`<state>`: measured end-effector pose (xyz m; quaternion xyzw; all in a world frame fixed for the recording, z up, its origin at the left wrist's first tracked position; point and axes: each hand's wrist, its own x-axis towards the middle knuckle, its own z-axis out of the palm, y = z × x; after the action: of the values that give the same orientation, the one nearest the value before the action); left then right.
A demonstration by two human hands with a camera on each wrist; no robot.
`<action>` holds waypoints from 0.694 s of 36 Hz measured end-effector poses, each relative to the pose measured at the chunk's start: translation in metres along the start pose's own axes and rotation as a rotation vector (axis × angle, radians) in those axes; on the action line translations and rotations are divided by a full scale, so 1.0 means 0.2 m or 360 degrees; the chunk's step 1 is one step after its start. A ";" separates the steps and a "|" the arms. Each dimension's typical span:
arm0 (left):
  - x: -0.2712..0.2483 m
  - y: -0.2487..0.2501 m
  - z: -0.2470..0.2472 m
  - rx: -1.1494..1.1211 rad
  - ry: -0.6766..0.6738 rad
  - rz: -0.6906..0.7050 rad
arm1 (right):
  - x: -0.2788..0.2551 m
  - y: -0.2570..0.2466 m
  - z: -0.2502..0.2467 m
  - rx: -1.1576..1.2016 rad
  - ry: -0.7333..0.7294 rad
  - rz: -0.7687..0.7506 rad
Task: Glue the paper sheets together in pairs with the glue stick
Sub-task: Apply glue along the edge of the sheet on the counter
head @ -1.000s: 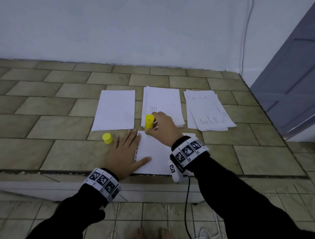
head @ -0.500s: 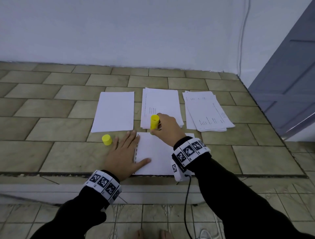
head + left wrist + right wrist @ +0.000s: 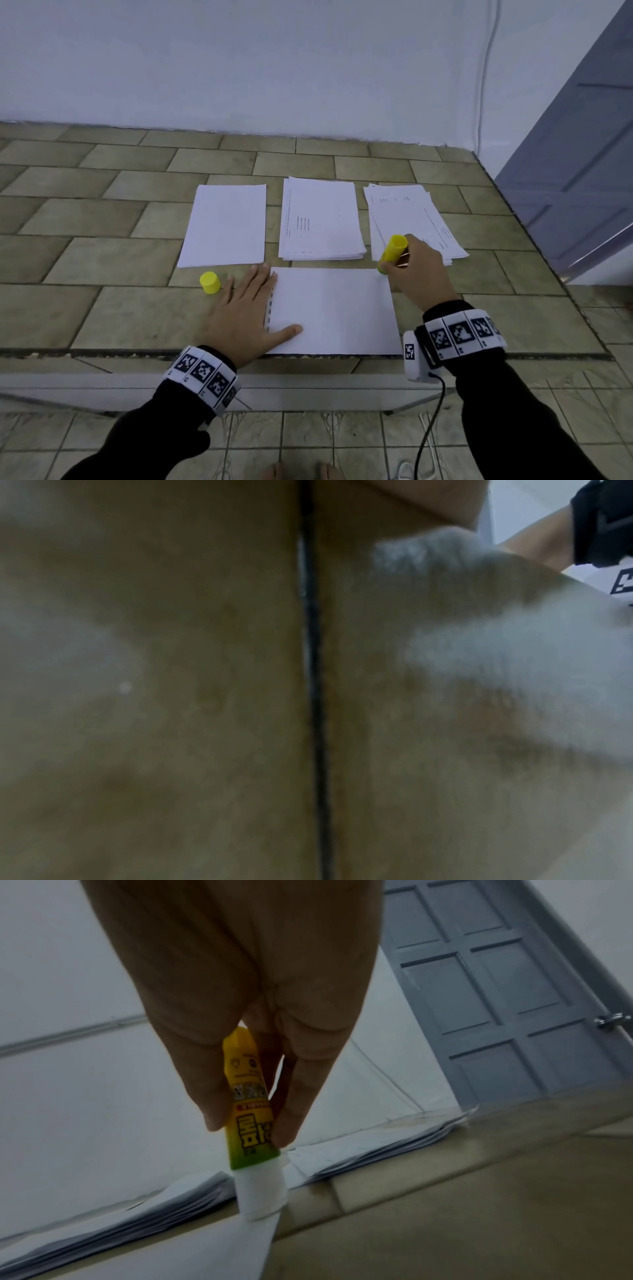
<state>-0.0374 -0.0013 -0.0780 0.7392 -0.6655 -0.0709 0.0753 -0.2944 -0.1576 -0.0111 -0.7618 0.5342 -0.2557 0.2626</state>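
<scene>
The left wrist view is a blur: only tile, a dark grout line and a pale smear show, and the left hand cannot be made out there. The right wrist view cuts off the glue stick's [image 3: 251,1123] upper end behind the fingers [image 3: 298,1096]. Its yellow label carries large characters and small print too blurred to read.

In the head view the right hand [image 3: 416,270] grips the glue stick [image 3: 392,251], tilted, its white tip on the far right corner of the sheet [image 3: 335,308]. That sheet lies at the worktop's [image 3: 102,308] near edge, its front edge almost flush with the lip. The left hand [image 3: 239,315] lies flat with fingers spread, thumb on the sheet's left part, fingers along its punched edge.

Just left of that hand stands the yellow cap [image 3: 210,282]. Beyond lie three piles side by side: a blank one [image 3: 224,224], a middle one [image 3: 322,219] with faint print, and a fanned right one [image 3: 411,212] partly hidden by the right hand; none of the print can be read. Bare tile runs left and behind. A grey door [image 3: 582,154] stands at the right.
</scene>
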 end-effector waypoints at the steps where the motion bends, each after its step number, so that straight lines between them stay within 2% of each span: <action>1: 0.00 0.00 0.00 -0.0007 0.0009 0.0003 | -0.01 -0.03 0.02 0.0044 0.0003 -0.0025; 3: 0.00 0.00 -0.01 -0.0019 0.0007 0.0003 | -0.05 -0.12 0.06 0.0170 -0.0060 -0.0117; 7: 0.00 0.01 -0.02 -0.0058 -0.0001 -0.0007 | -0.11 -0.31 0.19 0.0272 -0.0330 -0.0263; 15: 0.00 -0.01 0.00 -0.0079 0.0067 0.0049 | -0.16 -0.52 0.40 0.0112 -0.0596 -0.0558; 19: 0.00 0.00 0.00 -0.0093 0.0093 0.0067 | -0.16 -0.52 0.42 0.0057 -0.0654 -0.0569; 25: 0.00 0.01 -0.01 -0.0045 -0.0011 -0.0032 | -0.15 -0.41 0.33 0.0085 -0.0644 -0.0471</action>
<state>-0.0384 -0.0010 -0.0763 0.7445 -0.6572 -0.0835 0.0829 -0.2027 -0.0963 -0.0079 -0.8601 0.3465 -0.1475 0.3440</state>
